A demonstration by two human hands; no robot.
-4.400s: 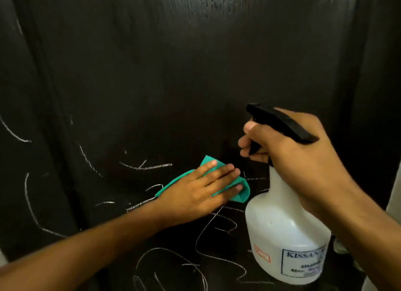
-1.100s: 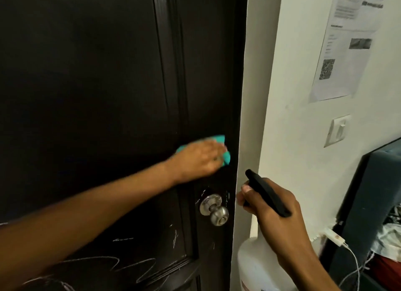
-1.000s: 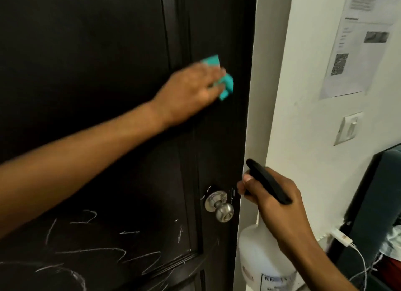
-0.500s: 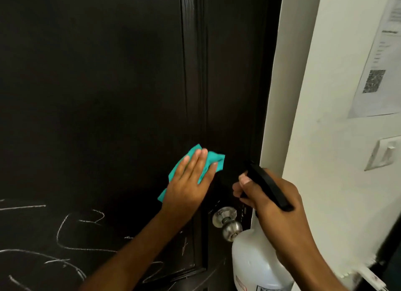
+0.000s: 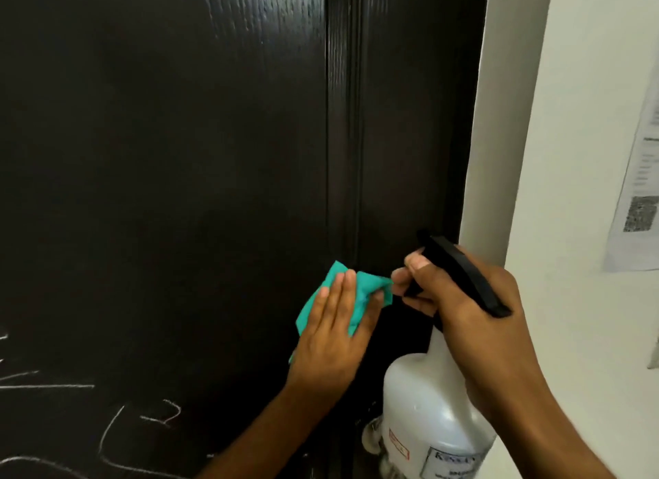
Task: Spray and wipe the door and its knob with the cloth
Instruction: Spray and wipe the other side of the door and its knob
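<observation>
Left hand lies flat, fingers straight and close together, pressing the teal cloth against the dark door; cloth pokes out above and left of the fingertips. Just right of them, the right hand curls round the spray bottle, index finger wrapped over the black trigger head. The knob sits low, mostly hidden behind the bottle, only a silvery edge showing. The bottle's label is cut off and blurred. Chalk scribbles lie well left of the fingers. Half a second back the knob was in plain sight; the hands have since closed together.
</observation>
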